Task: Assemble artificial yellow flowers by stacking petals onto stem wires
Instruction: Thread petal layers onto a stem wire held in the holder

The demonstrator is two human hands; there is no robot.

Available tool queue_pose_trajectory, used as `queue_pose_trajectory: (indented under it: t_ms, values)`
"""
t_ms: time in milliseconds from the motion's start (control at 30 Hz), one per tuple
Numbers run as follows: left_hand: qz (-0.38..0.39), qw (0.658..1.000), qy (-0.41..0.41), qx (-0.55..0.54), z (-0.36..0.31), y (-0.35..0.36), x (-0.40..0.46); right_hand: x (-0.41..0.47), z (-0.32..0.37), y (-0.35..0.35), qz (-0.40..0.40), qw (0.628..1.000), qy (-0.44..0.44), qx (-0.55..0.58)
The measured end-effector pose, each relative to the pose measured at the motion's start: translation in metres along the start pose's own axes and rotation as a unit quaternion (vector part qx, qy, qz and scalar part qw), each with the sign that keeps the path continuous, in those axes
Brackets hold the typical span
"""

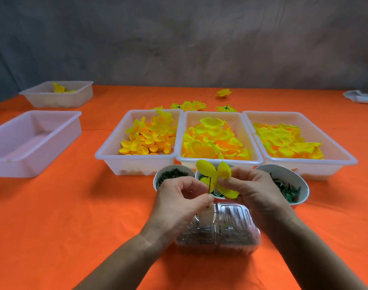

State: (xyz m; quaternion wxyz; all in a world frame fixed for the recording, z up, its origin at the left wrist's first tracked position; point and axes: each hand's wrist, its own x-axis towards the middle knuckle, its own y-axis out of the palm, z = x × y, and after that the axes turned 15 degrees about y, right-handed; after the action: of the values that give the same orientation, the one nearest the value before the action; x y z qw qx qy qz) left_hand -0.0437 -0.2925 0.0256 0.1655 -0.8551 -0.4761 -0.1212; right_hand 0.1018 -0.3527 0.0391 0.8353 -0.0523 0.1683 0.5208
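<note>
My left hand [180,200] pinches the lower end of a thin dark stem wire [209,185] that stands upright. A yellow petal piece [217,176] sits at the wire's top, and my right hand [255,190] pinches its right side between thumb and fingers. Both hands hover above a clear plastic box [231,229] holding dark wires. Behind them three white trays hold loose yellow petals: the left tray [107,151], the middle tray [185,130] and the right tray [346,155].
Three small bowls of dark and green parts stand behind my hands: left bowl [172,176], middle bowl [217,195], right bowl [292,181]. Finished yellow flowers [189,105] lie beyond the trays. An empty white tray [28,141] and a farther tray [57,97] sit left on the orange cloth.
</note>
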Motion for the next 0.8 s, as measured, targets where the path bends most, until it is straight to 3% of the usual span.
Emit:
queue_pose_trajectory:
  t_ms: [267,800]
  values:
    - [-0.036,0.997,0.006,-0.073,-0.002,0.004,-0.005,-0.012,-0.003,0.007,0.045,0.998,-0.037,0.009]
    - [-0.020,0.994,0.029,-0.100,0.003,0.004,-0.003,-0.013,0.002,0.011,0.077,0.994,-0.071,0.011]
